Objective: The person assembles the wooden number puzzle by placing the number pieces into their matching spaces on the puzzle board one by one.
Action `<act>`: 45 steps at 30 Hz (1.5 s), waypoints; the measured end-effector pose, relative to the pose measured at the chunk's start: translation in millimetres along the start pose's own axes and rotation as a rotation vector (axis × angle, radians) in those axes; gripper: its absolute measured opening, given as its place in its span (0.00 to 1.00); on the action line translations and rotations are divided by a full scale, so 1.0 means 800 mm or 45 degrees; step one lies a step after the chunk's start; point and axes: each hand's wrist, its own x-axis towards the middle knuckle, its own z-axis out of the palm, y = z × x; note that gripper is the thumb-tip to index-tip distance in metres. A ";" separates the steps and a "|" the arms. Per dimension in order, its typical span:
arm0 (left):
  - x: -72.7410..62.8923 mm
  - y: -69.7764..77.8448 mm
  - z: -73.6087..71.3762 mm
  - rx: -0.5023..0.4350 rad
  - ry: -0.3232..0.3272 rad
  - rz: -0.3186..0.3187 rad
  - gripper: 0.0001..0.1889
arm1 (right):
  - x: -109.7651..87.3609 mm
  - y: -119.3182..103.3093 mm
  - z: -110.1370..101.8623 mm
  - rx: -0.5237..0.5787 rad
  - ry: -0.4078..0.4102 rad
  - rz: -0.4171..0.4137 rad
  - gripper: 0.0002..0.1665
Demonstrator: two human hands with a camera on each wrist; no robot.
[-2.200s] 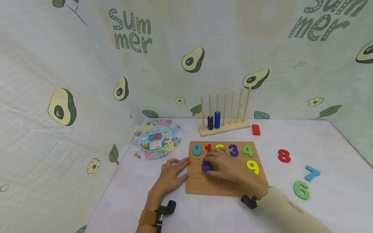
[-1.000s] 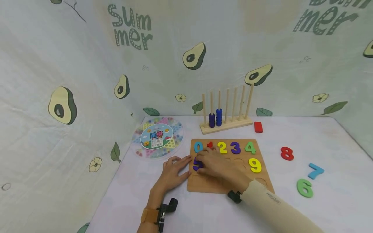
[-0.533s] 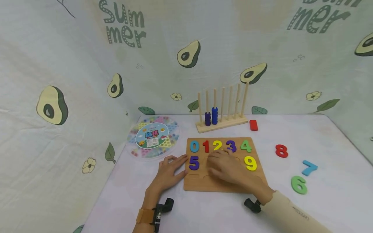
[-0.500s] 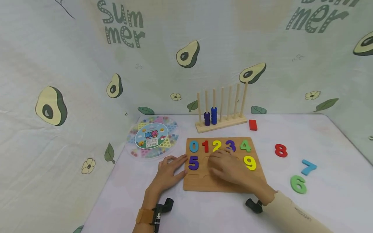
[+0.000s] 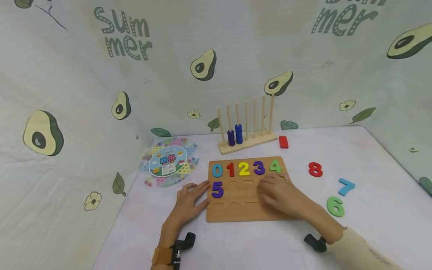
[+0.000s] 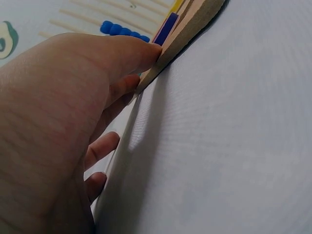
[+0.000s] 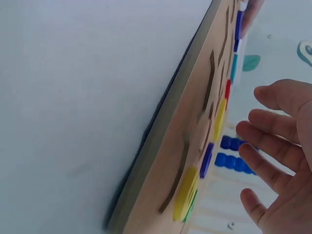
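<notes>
A wooden number board (image 5: 233, 215) lies on the table. Its top row carries 0 (image 5: 217, 170), 1, 2, 3 and 4 (image 5: 275, 166), and a purple 5 (image 5: 217, 190) sits at the left below them. My left hand (image 5: 189, 202) touches the board's left edge with thumb and fingertips, fingers mostly extended. Over the right part of the board hovers my right hand (image 5: 283, 193), covering most of the yellow 9 in the head view. The right wrist view shows that hand (image 7: 285, 141) with loosely bent fingers and nothing in them, apart from the yellow 9 (image 7: 186, 193).
Loose number pieces lie right of the board: a red 8 (image 5: 315, 169), a blue 7 (image 5: 346, 186) and a green 6 (image 5: 335, 206). Behind stand a peg rack (image 5: 248, 143) with blue and purple beads, and a red block (image 5: 283, 142). A round game box (image 5: 168, 161) lies back left.
The purple 5 went left under my right hand to its place below the 0 and was let go. Since then that hand has moved right across the board. My left hand stays at the edge.
</notes>
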 end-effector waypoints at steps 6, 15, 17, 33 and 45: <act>-0.005 -0.002 -0.003 -0.008 0.042 -0.014 0.31 | -0.014 0.009 -0.011 -0.012 0.017 0.069 0.20; 0.000 0.006 -0.002 -0.014 0.017 0.000 0.31 | -0.061 0.032 -0.033 -0.070 0.026 0.227 0.26; 0.000 0.007 -0.003 -0.015 0.010 -0.008 0.31 | -0.070 0.038 -0.036 -0.078 0.024 0.258 0.27; 0.001 0.005 -0.003 -0.018 -0.032 -0.050 0.32 | -0.127 0.071 -0.049 -0.147 -0.041 0.412 0.31; 0.001 0.007 -0.004 -0.023 -0.040 -0.061 0.32 | -0.167 0.093 -0.052 -0.134 -0.038 0.505 0.35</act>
